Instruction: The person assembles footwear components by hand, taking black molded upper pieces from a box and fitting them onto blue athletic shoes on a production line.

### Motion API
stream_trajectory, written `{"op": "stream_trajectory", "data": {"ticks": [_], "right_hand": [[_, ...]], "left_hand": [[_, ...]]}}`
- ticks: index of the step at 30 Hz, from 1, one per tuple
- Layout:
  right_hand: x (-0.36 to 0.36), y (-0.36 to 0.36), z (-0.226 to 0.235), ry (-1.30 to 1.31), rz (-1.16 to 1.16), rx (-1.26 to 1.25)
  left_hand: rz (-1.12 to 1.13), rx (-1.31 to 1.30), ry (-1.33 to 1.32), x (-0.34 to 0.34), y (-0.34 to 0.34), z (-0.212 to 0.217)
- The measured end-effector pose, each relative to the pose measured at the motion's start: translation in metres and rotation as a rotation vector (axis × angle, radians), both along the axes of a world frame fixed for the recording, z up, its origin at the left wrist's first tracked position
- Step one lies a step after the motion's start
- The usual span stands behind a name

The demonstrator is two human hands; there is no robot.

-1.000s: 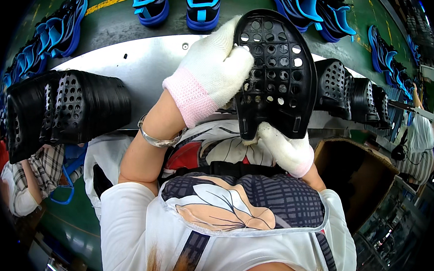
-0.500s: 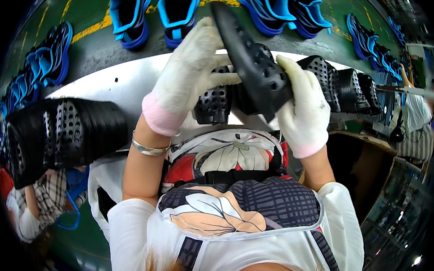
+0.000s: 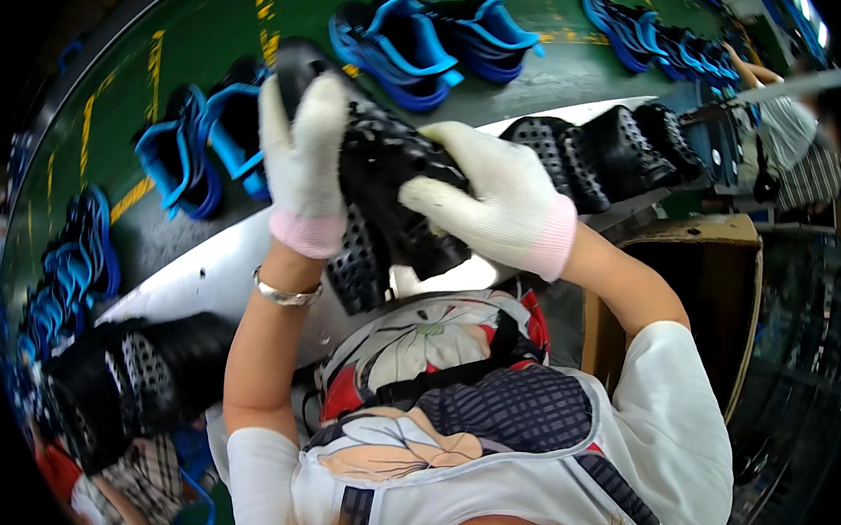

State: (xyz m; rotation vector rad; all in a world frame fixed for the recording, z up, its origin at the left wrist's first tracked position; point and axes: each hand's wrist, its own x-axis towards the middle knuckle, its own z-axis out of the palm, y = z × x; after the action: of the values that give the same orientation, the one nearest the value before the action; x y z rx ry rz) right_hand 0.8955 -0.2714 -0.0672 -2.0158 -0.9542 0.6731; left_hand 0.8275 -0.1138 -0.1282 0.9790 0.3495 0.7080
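Black clog (image 3: 387, 179) held above the white bench (image 3: 198, 278), turned since a second ago from sole-flat to edge-on; inspection seems mid-way. Long axis runs upper-left to lower-right. Left hand (image 3: 302, 159) wraps the upper end; right hand (image 3: 492, 199) clasps the side, fingers closed.

I see a white bench (image 3: 198, 278) running from near left to far right. A stack of black perforated shoes (image 3: 124, 379) lies on its near left end, another black row (image 3: 610, 149) on its far right. Beyond it, a green belt (image 3: 292, 4) carries blue shoe uppers (image 3: 405, 40).
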Motion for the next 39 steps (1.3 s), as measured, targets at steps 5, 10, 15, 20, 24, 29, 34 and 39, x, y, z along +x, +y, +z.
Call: {"op": "stream_trajectory", "data": {"ticks": [5, 10, 15, 20, 24, 29, 34, 39], "right_hand": [[0.068, -0.003, 0.001, -0.519, 0.1, -0.124], [0.135, -0.009, -0.009, -0.559, 0.082, -0.483], [0.164, 0.034, -0.011, -0.381, 0.186, -0.594], [0.187, 0.09, -0.022, -0.434, 0.313, -0.807], [0.174, 0.13, -0.062, -0.696, 0.347, -0.779], [0.156, 0.158, -0.118, -0.597, 0.277, -0.853], [0.161, 0.171, -0.129, -0.532, 0.255, -0.865], [0.157, 0.176, -0.141, -0.609, 0.201, -0.809]], "left_hand": [[-0.208, 0.172, 0.188, 0.049, 0.015, -0.006], [-0.311, 1.186, 0.46, 0.091, 0.033, -0.072], [-0.459, 1.267, 0.519, 0.106, 0.032, -0.112], [-0.51, 1.252, 0.749, 0.105, 0.029, -0.102], [-0.544, 1.243, 0.793, 0.109, 0.028, -0.097], [-0.97, 1.092, 1.052, 0.132, 0.039, -0.082], [-1.141, 1.058, 1.054, 0.138, 0.048, -0.073], [-1.082, 1.032, 1.125, 0.139, 0.042, -0.079]]}}
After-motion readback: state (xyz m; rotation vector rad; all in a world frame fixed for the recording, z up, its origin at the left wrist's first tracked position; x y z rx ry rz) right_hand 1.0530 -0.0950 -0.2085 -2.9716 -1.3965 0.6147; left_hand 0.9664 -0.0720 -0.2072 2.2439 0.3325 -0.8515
